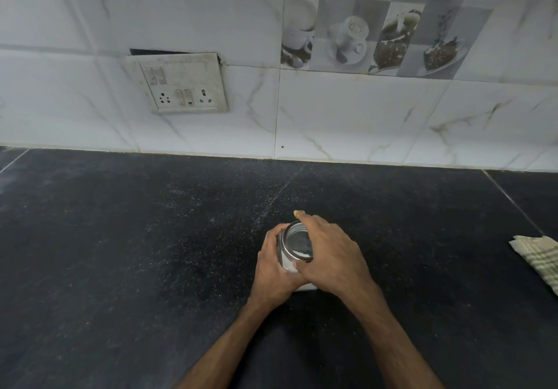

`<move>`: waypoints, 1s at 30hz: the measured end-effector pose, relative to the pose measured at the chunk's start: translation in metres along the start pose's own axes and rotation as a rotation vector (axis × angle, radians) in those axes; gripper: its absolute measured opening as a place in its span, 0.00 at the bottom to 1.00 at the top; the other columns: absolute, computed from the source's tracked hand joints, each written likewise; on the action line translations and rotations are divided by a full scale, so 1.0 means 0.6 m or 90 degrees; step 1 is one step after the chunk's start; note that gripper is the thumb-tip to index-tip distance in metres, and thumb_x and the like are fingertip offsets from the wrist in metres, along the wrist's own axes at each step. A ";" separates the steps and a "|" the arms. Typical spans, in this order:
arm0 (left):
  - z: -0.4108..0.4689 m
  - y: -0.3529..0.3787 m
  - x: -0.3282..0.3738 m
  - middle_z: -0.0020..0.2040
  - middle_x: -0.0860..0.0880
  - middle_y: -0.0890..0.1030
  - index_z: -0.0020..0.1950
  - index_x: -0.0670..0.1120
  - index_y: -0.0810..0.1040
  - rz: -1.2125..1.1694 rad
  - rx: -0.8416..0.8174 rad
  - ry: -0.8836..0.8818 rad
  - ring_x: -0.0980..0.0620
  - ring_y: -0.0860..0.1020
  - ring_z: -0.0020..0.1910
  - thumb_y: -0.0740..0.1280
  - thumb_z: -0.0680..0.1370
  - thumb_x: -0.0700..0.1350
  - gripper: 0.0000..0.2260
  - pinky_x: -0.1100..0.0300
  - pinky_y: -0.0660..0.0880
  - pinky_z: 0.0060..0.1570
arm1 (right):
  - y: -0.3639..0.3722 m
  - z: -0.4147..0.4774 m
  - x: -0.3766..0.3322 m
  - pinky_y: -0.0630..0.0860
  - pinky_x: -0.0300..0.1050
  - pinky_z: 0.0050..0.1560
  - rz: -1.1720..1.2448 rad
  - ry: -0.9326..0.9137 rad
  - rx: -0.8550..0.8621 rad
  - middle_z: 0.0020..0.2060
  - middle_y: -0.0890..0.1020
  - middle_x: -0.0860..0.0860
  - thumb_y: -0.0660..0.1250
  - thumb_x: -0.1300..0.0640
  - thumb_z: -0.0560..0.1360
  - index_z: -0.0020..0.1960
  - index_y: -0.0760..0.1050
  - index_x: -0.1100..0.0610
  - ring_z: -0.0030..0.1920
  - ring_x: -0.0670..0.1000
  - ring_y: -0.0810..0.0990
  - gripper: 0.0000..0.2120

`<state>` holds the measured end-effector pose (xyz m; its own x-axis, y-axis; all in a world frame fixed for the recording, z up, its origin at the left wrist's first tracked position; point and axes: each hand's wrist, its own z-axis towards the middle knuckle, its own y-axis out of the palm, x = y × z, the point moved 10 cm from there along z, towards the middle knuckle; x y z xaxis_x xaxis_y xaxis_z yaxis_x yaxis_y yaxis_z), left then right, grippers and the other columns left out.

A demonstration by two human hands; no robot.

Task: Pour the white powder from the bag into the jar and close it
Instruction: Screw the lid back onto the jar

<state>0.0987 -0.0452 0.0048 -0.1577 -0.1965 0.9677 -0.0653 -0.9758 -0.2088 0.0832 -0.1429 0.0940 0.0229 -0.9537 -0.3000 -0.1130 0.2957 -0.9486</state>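
- A small jar point(287, 263) stands upright on the dark bench point(120, 237), directly in front of the person.
- The left hand point(271, 264) wraps around the jar's side, steadying it.
- The right hand point(332, 255) curls over the metal-rimmed lid point(294, 240), grasping its edge.
- White powder point(302, 254) shows inside; no bag is visible.
- Pouring looks finished; the closing step seems to be in hand, and I cannot tell if the lid is tight.

counter point(120, 252): black, white-speckled | cloth point(540, 258): beige-green check | wall point(347, 110): white marble
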 end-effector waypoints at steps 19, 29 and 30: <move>0.001 0.001 0.001 0.63 0.56 0.77 0.69 0.52 0.67 -0.012 -0.003 0.005 0.58 0.78 0.61 0.81 0.60 0.55 0.41 0.57 0.78 0.60 | -0.006 -0.004 -0.017 0.73 0.49 0.63 -0.035 -0.031 -0.008 0.71 0.67 0.49 0.72 0.49 0.72 0.80 0.44 0.44 0.69 0.52 0.67 0.48; 0.001 0.000 0.003 0.62 0.56 0.77 0.66 0.59 0.68 -0.011 -0.002 0.021 0.57 0.78 0.62 0.83 0.60 0.51 0.39 0.59 0.76 0.60 | -0.001 0.002 0.016 0.72 0.51 0.62 -0.011 0.058 -0.001 0.69 0.71 0.52 0.70 0.33 0.68 0.79 0.50 0.46 0.67 0.53 0.72 0.48; 0.001 0.000 0.001 0.63 0.56 0.77 0.66 0.60 0.67 -0.009 -0.004 0.021 0.57 0.78 0.62 0.83 0.60 0.50 0.39 0.59 0.76 0.60 | -0.002 -0.001 0.020 0.72 0.51 0.62 -0.024 0.076 -0.003 0.69 0.71 0.53 0.69 0.29 0.67 0.79 0.49 0.46 0.68 0.54 0.71 0.50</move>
<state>0.0992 -0.0455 0.0056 -0.1897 -0.1796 0.9653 -0.0740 -0.9777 -0.1964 0.0832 -0.1546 0.0914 -0.0914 -0.9640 -0.2495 -0.1196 0.2594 -0.9583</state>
